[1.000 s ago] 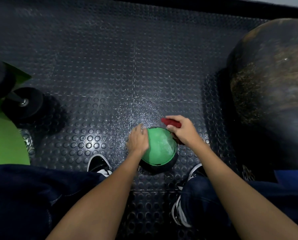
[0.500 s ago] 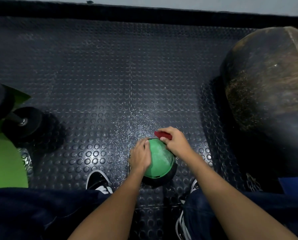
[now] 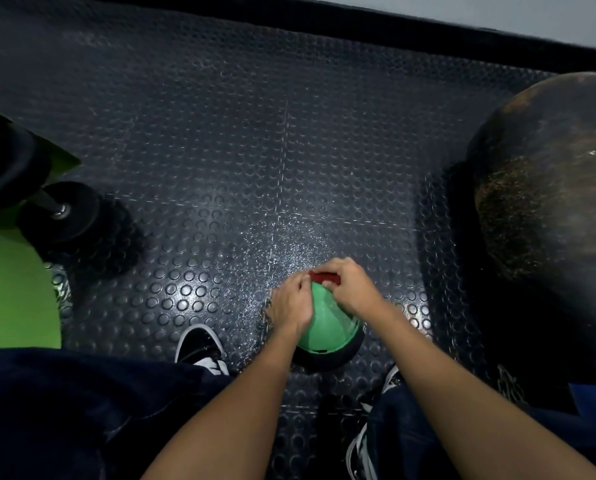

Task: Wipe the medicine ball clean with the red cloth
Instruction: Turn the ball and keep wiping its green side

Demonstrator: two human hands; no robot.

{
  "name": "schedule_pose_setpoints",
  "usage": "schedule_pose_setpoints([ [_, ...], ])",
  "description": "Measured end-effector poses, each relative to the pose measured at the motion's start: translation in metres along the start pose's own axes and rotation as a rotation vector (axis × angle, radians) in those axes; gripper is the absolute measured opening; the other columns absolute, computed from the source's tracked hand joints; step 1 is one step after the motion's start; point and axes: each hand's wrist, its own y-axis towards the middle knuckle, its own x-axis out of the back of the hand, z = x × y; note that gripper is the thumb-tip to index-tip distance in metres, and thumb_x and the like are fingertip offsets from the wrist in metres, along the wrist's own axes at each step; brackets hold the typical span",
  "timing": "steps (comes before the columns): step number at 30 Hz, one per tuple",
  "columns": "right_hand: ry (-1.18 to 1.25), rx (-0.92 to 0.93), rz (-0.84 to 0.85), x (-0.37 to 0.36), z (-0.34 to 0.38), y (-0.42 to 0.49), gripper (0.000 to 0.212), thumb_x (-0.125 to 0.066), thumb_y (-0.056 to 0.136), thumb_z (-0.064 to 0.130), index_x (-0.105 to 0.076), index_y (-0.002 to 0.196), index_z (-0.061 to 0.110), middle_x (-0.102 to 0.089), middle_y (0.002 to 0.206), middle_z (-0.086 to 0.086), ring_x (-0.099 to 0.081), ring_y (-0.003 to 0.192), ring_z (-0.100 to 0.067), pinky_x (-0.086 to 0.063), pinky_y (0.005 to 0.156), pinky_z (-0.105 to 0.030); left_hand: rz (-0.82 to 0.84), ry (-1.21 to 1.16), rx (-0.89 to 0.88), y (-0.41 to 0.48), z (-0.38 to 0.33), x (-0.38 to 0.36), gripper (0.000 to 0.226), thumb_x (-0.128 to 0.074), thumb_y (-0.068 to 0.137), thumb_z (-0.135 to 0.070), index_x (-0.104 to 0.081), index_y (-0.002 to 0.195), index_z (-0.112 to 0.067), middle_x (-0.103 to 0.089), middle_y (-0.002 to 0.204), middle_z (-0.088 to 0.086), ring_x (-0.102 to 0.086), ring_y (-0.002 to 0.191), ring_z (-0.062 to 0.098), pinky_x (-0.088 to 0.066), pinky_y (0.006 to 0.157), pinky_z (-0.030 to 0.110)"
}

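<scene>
A green medicine ball (image 3: 326, 325) with a black underside sits on the studded black rubber floor between my feet. My left hand (image 3: 291, 306) holds the ball's left side, fingers curved over its surface. My right hand (image 3: 352, 289) grips the folded red cloth (image 3: 324, 278) and presses it on the ball's far top edge. Only a small strip of the cloth shows between my two hands; the rest is hidden under my right fingers.
A large dark, worn ball (image 3: 549, 216) fills the right side. A black dumbbell (image 3: 57, 211) lies at the left on a green mat (image 3: 9, 289). My shoes (image 3: 201, 346) flank the medicine ball. Pale dust speckles the floor (image 3: 282, 237) beyond it.
My right hand has slid the red cloth leftward across the ball's far top, ending close to my left hand. The left hand has stayed on the ball's left side.
</scene>
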Motion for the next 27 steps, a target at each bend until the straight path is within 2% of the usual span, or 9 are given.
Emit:
schedule_pose_setpoints([
  [4, 0.001, 0.085, 0.001, -0.001, -0.004, -0.025, 0.028, -0.07, 0.08, 0.005, -0.073, 0.102, 0.022, -0.062, 0.098, 0.015, -0.047, 0.096, -0.008, -0.038, 0.094, -0.026, 0.02, 0.024, -0.045, -0.005, 0.001, 0.004, 0.038, -0.031, 0.107, -0.045, -0.049, 0.14, -0.045, -0.049, 0.147, -0.017, -0.045, 0.133, 0.017, -0.032, 0.114, 0.05],
  [8, 0.093, 0.142, 0.222, 0.022, -0.009, -0.03, 0.03, -0.073, 0.076, 0.001, -0.075, 0.092, 0.026, -0.068, 0.097, 0.011, -0.054, 0.101, -0.01, -0.04, 0.095, -0.025, 0.022, 0.023, -0.055, -0.005, 0.0, 0.004, 0.04, -0.03, 0.106, -0.048, -0.047, 0.142, -0.046, -0.046, 0.151, -0.016, -0.045, 0.135, 0.018, -0.035, 0.112, 0.05],
  [11, 0.101, 0.066, 0.087, 0.023, -0.013, -0.011, 0.032, -0.069, 0.079, 0.001, -0.073, 0.097, 0.027, -0.067, 0.1, 0.005, -0.053, 0.098, -0.013, -0.041, 0.097, -0.031, 0.027, 0.053, -0.035, -0.006, -0.005, 0.006, 0.042, -0.027, 0.106, -0.049, -0.045, 0.144, -0.045, -0.043, 0.153, -0.016, -0.044, 0.137, 0.019, -0.033, 0.114, 0.05],
  [14, 0.04, -0.012, -0.051, 0.005, -0.012, -0.011, 0.032, -0.068, 0.081, 0.004, -0.071, 0.105, 0.025, -0.064, 0.104, 0.007, -0.051, 0.099, -0.009, -0.04, 0.098, -0.03, 0.019, 0.037, -0.002, -0.003, -0.007, 0.007, 0.043, -0.026, 0.107, -0.047, -0.047, 0.144, -0.043, -0.047, 0.15, -0.012, -0.046, 0.133, 0.019, -0.034, 0.112, 0.048],
  [16, 0.028, 0.077, -0.071, -0.004, -0.01, -0.022, 0.032, -0.07, 0.079, 0.002, -0.073, 0.103, 0.022, -0.065, 0.102, 0.012, -0.05, 0.101, -0.008, -0.039, 0.098, -0.026, 0.03, 0.024, 0.014, 0.001, -0.006, 0.008, 0.043, -0.027, 0.107, -0.046, -0.048, 0.143, -0.042, -0.05, 0.148, -0.01, -0.048, 0.13, 0.018, -0.036, 0.111, 0.048],
  [20, 0.054, 0.295, 0.142, 0.013, -0.011, -0.037, 0.031, -0.073, 0.072, -0.004, -0.076, 0.095, 0.018, -0.07, 0.097, 0.008, -0.054, 0.102, -0.01, -0.039, 0.096, -0.018, 0.045, 0.043, -0.005, 0.0, -0.006, 0.01, 0.042, -0.027, 0.107, -0.045, -0.048, 0.143, -0.042, -0.051, 0.147, -0.009, -0.049, 0.129, 0.018, -0.038, 0.11, 0.046],
  [22, 0.094, 0.234, 0.172, 0.024, -0.012, -0.026, 0.034, -0.071, 0.074, -0.005, -0.075, 0.097, 0.019, -0.069, 0.097, 0.004, -0.055, 0.099, -0.011, -0.04, 0.095, -0.019, 0.045, 0.053, -0.017, -0.001, -0.009, 0.011, 0.042, -0.027, 0.107, -0.044, -0.047, 0.144, -0.041, -0.049, 0.149, -0.009, -0.048, 0.131, 0.018, -0.036, 0.112, 0.045],
  [25, 0.051, 0.046, 0.031, 0.02, -0.014, -0.004, 0.041, -0.068, 0.081, 0.003, -0.067, 0.116, 0.025, -0.062, 0.105, 0.0, -0.051, 0.097, -0.01, -0.04, 0.098, -0.026, 0.052, 0.047, 0.01, -0.001, -0.014, 0.011, 0.042, -0.027, 0.107, -0.043, -0.049, 0.143, -0.039, -0.054, 0.143, -0.007, -0.05, 0.126, 0.019, -0.037, 0.111, 0.048],
  [27, -0.021, 0.003, 0.001, 0.009, -0.012, -0.001, 0.041, -0.065, 0.085, 0.006, -0.063, 0.122, 0.022, -0.06, 0.109, 0.002, -0.046, 0.1, -0.009, -0.037, 0.1, -0.028, 0.05, 0.042, 0.033, 0.001, -0.015, 0.013, 0.041, -0.028, 0.106, -0.043, -0.05, 0.141, -0.041, -0.057, 0.139, -0.006, -0.051, 0.122, 0.019, -0.038, 0.108, 0.048],
])
